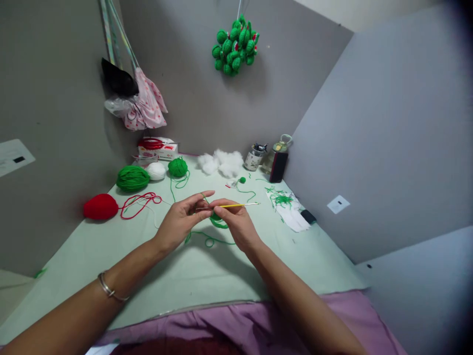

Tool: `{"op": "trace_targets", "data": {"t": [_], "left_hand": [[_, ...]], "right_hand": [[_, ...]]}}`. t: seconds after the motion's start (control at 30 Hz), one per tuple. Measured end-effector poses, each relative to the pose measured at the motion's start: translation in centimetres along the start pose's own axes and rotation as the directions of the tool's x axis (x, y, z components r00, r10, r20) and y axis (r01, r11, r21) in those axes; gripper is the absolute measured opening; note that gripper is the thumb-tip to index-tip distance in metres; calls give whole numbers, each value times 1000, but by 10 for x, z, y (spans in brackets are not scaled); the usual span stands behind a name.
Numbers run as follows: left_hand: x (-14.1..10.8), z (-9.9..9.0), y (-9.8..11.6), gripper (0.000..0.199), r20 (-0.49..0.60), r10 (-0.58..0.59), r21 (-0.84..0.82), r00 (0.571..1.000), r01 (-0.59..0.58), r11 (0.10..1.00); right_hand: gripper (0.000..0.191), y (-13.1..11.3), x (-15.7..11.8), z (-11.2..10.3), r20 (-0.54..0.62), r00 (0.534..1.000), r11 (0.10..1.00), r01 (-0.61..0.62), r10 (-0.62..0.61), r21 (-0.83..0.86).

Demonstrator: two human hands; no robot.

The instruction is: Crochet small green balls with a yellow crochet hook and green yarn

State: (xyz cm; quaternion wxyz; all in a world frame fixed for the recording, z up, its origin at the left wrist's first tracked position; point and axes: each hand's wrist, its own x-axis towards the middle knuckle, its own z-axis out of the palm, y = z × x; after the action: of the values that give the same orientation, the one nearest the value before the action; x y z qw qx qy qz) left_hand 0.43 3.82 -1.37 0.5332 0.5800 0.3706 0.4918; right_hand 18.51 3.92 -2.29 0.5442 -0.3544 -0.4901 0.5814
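Observation:
My left hand point(180, 215) is closed in a pinch on green yarn point(218, 223), its index finger stretched out with a strand over it. My right hand point(237, 223) grips a crochet hook point(236, 205) with a yellow handle, thumb and fingertips round it. The hook lies nearly level, one end pointing right and the other reaching toward the left fingers. Both hands meet above the table; the fingers hide most of the small piece between them. A loose green strand point(210, 241) curls on the cloth below.
Left on the table point(207, 281) lie red yarn point(101, 207), green yarn point(132, 178) and a white ball point(156, 171). Behind are a green ball point(178, 167) and white stuffing point(223, 163). Right stand a tin point(253, 159) and phone point(278, 166), near green scraps point(281, 199). Crocheted green pieces point(235, 48) hang above.

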Motion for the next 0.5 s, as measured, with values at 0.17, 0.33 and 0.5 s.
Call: {"op": "trace_targets", "data": {"t": [0.17,0.33,0.5], "left_hand": [[12,2,-13,53,-88,3,13,996,-2,1000],[15,5,-33,69,-114,-78,-43,990,73,996],[11,9,-45,72,44,-160,-199,986,165,966]], "right_hand": [[21,13,14,3,-36,999,999,30,-30,-18],[24,28,19,0,-98,995,1000,12,-11,7],[29,35,17,-1,-85,996,1000,-17,16,-12]]}}
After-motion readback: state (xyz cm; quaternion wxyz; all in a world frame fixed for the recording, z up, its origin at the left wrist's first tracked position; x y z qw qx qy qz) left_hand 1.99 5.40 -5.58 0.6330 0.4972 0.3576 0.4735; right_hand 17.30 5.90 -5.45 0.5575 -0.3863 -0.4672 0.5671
